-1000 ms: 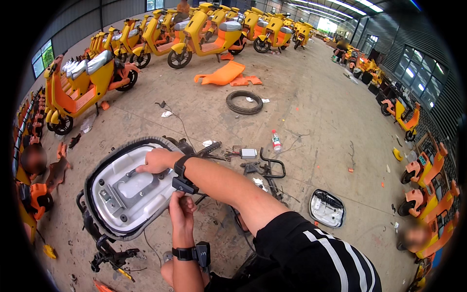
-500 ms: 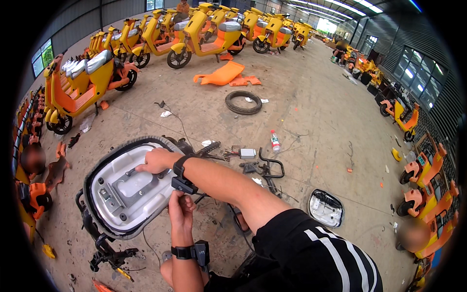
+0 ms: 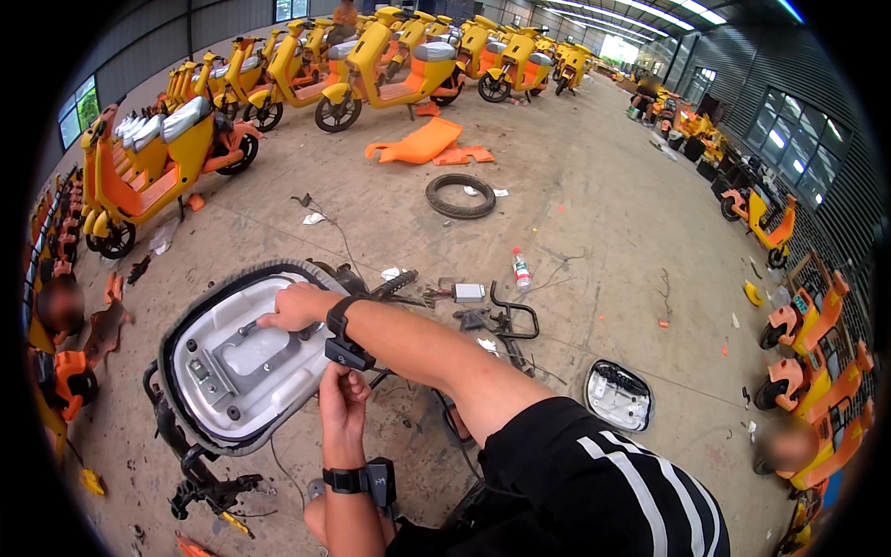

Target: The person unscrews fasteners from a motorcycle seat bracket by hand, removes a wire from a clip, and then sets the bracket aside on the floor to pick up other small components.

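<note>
An upturned scooter seat point(image 3: 200, 401), with a white plastic underside and a dark padded rim, rests on a black scooter frame point(image 3: 172, 429). My right hand point(image 3: 302, 306) reaches over its inside with the fingers closed. By the fingertips is a short grey piece point(image 3: 248, 329); whether it is a loose part or fixed to the seat, I cannot tell. A metal bracket point(image 3: 213, 379) lies inside the seat. Below my right wrist, beside the seat's rim, my left hand point(image 3: 343, 399) is raised with curled fingers. What it holds, if anything, is hidden.
On the floor lie a tyre point(image 3: 461, 197), orange panels point(image 3: 418, 144), a plastic bottle point(image 3: 522, 271), a silver box with wires point(image 3: 468, 293), a black tube frame point(image 3: 515, 316) and a second white seat base point(image 3: 619, 397). Yellow scooters point(image 3: 380, 70) stand behind and along both sides.
Both hands stay almost where they were. The whole view has shifted very slightly.
</note>
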Tool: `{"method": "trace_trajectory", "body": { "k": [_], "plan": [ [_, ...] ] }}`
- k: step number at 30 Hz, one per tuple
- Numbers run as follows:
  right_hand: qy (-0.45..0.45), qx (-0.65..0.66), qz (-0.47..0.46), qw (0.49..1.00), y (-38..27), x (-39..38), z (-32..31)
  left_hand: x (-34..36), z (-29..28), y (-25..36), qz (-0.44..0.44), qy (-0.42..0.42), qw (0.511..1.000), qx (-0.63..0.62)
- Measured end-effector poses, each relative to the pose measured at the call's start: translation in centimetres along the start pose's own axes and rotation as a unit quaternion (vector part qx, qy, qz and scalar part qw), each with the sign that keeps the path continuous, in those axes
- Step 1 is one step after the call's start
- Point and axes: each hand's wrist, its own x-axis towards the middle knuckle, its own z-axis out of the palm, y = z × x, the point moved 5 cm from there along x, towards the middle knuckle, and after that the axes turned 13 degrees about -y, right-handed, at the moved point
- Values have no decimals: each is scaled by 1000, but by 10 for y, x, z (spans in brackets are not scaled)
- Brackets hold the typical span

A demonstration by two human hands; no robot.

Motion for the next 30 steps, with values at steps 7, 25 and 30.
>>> {"method": "trace_trajectory", "body": {
  "k": [7,25,30],
  "plan": [
    [-12,7,-11,1000,0,3,0,-1,-5,-1,14,-2,1000,8],
    [-20,2,-20,1000,2,7,0,-6,-1,0,14,18,1000,22],
    [-21,3,-22,1000,3,6,0,-6,1,-2,9,25,999,20]
  ]
}}
